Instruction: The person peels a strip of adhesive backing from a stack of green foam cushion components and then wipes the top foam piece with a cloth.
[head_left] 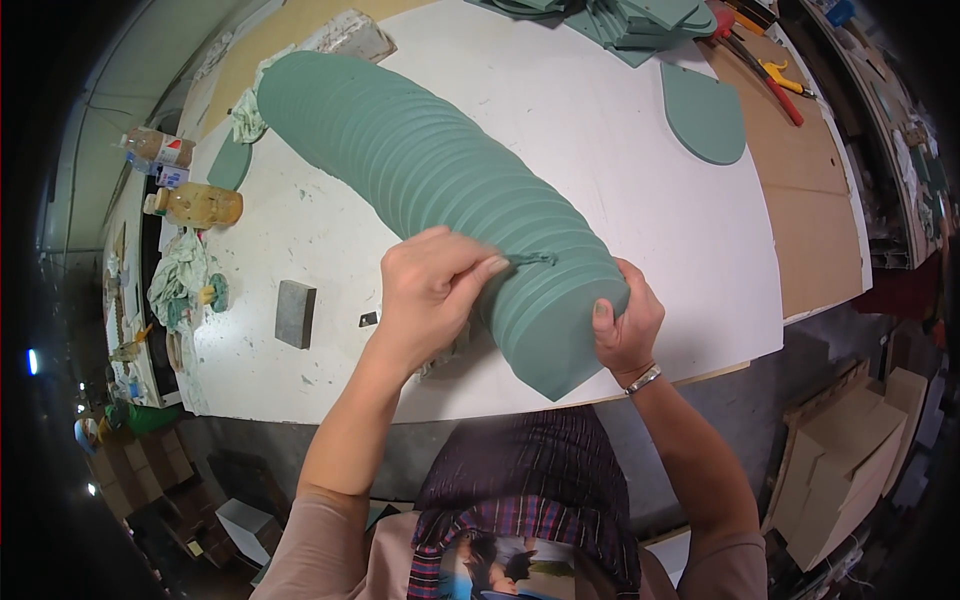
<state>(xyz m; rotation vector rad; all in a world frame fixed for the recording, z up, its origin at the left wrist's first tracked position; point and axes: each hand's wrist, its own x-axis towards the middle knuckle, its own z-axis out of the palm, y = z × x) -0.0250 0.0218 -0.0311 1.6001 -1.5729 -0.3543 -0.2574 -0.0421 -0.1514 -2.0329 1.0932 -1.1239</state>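
Observation:
A long curving row of overlapping green rounded panels (430,150) lies across the white tabletop, from the far left to the near edge. My left hand (430,285) is closed in a pinch over the near part of the row. From its fingertips a thin dark green strip (532,259) reaches onto the panel edges; its exact kind is unclear. My right hand (631,325) grips the near end of the row, with the thumb on the face of the nearest panel and the fingers behind its right side.
A grey block (295,314) rests left of my left forearm. Bottles (205,205) and a stained cloth (180,275) line the table's left side. At the back are stacked green panels (640,25), a single panel (704,113) and red-handled pliers (765,75). Cardboard boxes (840,470) stand below right.

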